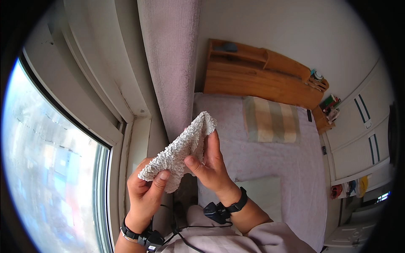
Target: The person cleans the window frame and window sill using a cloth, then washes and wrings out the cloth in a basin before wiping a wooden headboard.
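Observation:
Between my two hands is a light grey, nubby cleaning cloth [179, 149], lifted in front of me and folded along its upper edge. My left hand [145, 187] pinches its lower left corner, with the thumb on top. My right hand [211, 166] grips the right end; its fingers are behind the cloth and the thumb points inward across the near side. Part of the right fingers is hidden by the fabric. Each wrist carries a black strap with a small device and a cable.
Close on the left is a window [55, 168] with a white frame [116, 139]. A pinkish curtain [171, 63] hangs ahead. To the right stands a bed [295, 177] with a wooden headboard [257, 80] and a striped pillow [270, 120]. White cabinets [358, 130] line the far right.

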`<state>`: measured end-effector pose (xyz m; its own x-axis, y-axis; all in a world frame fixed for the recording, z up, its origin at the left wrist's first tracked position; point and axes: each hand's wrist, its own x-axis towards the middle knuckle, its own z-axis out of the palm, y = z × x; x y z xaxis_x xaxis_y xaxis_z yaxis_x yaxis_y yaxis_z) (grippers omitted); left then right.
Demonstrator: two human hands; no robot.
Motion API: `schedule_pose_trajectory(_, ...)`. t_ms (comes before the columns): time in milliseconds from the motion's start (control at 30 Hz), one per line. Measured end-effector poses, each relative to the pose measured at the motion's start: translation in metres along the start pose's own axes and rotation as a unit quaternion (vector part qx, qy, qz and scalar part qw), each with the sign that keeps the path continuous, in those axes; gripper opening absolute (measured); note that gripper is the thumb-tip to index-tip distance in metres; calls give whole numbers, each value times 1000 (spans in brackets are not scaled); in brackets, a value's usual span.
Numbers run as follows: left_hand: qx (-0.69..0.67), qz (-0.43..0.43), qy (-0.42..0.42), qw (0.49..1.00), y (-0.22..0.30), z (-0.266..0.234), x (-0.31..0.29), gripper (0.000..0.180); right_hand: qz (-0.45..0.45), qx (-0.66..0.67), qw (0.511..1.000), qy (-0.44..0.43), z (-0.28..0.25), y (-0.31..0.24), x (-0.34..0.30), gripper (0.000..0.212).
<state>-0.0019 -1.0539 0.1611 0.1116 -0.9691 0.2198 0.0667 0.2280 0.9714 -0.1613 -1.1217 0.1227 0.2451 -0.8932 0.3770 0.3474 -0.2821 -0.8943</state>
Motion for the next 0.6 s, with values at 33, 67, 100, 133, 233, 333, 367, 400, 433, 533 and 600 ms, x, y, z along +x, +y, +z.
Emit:
schedule_pose_trajectory(33, 12, 4, -1, 1000, 1, 1, 5, 19, 4, -9, 999, -32, -3, 5, 7, 94)
schedule_pose_trajectory(67, 22, 6, 2, 1000, 0, 4, 12, 18, 14, -1, 998, -66, -6, 1, 13, 103)
schedule_pose_trajectory(100, 25, 10, 6, 1000, -1, 11, 20, 18, 11, 2, 997, -71, -12, 1, 19, 103)
schedule_pose_trajectory(133, 27, 17, 3, 999, -5, 19, 27, 18, 14, 15, 995, -95, -18, 3, 22, 104)
schedule_pose_trajectory(233, 12, -4, -1, 1000, -14, 49, 49, 17, 34, 33, 992, -118, -42, 7, 27, 103)
schedule_pose_trajectory(333, -2, -37, -29, 999, -34, 73, 69, 16, 53, 25, 994, -96, -75, 11, 32, 84)
schedule_pose_trajectory(367, 1, -36, -26, 999, -37, 81, 76, 16, 53, 28, 993, -99, -87, 10, 32, 84)
schedule_pose_trajectory(400, 15, -26, -42, 999, -40, 90, 82, 15, 75, 16, 994, -77, -99, 9, 31, 77)
schedule_pose_trajectory(433, 24, -17, -61, 998, -45, 102, 90, 15, 98, -1, 994, -52, -112, 8, 30, 71)
schedule_pose_trajectory(533, 27, -25, -99, 994, -61, 132, 112, 14, 85, -48, 995, -6, -143, 7, 29, 62)
schedule_pose_trajectory(600, 42, -9, -140, 989, -68, 152, 128, 15, 100, -53, 993, 34, -161, 9, 27, 57)
